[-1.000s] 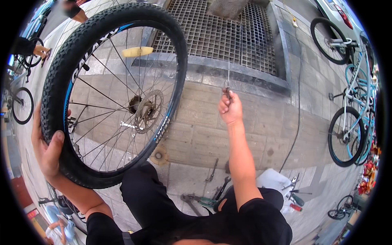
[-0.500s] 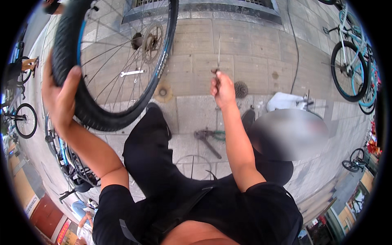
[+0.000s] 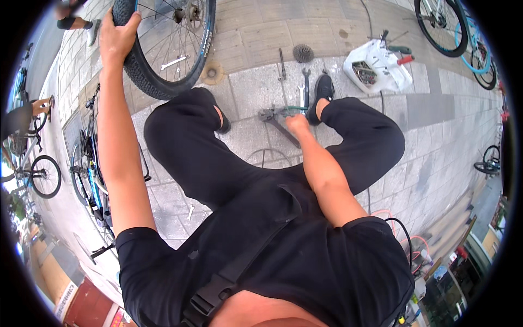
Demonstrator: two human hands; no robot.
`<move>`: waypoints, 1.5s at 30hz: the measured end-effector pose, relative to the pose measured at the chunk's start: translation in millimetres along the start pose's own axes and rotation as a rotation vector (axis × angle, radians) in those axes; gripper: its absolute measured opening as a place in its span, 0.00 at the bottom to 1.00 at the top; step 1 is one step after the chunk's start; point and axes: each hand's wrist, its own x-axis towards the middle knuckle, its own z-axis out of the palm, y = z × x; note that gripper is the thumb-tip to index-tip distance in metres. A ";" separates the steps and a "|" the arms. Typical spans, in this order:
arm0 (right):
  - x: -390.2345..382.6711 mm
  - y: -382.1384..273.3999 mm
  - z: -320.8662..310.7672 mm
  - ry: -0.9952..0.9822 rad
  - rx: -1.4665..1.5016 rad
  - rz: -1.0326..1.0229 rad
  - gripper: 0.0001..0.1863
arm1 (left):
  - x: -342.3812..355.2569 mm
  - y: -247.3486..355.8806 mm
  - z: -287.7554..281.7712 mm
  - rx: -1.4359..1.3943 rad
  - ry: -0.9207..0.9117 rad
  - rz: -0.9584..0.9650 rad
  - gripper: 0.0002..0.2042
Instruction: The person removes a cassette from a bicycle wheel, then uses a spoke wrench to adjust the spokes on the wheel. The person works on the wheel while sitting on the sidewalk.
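My left hand (image 3: 119,38) grips the knobbly black tyre of a bicycle wheel (image 3: 158,87), thumb on the near side and fingers around the other. The wheel stands at the far left, its hub and brake disc showing between the spokes. My right hand (image 3: 297,124) is closed, low between my knees, at a heap of tools; what its fingers hold, if anything, is hidden. Beside it lie a dark-handled tool (image 3: 282,131) and a green-handled tool (image 3: 291,109). Farther off are two spanners, one dark (image 3: 306,84) and one silver (image 3: 301,95), a thin dark rod (image 3: 282,64) and a sprocket cassette (image 3: 303,53).
A white container (image 3: 381,68) of small metal parts and tools sits beyond my right foot. Another spanner (image 3: 175,62) shows through the spokes. Bicycles (image 3: 90,163) stand along the left, with others (image 3: 444,27) at the far right. A passer-by's leg (image 3: 81,23) appears at upper left.
My right hand has drawn back from near the cassette to the tools between my knees; the thin metal tool it held no longer shows. My left hand and the wheel are farther up in view.
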 end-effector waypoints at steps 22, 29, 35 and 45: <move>-63.3 -32.3 -48.3 0.016 0.290 -0.240 0.25 | -19.4 70.7 2.7 -0.215 -0.086 -0.358 0.32; -118.9 -48.6 -118.3 0.042 0.864 -0.407 0.20 | -14.2 44.0 -1.0 -0.091 -0.134 -0.356 0.31; -140.6 -40.7 -151.8 0.086 1.150 -0.483 0.17 | -29.9 27.3 -25.4 -0.091 -0.133 -0.410 0.36; -144.2 -27.1 -201.3 0.222 1.197 -0.585 0.16 | -108.4 20.1 -61.4 -0.366 0.084 -0.471 0.33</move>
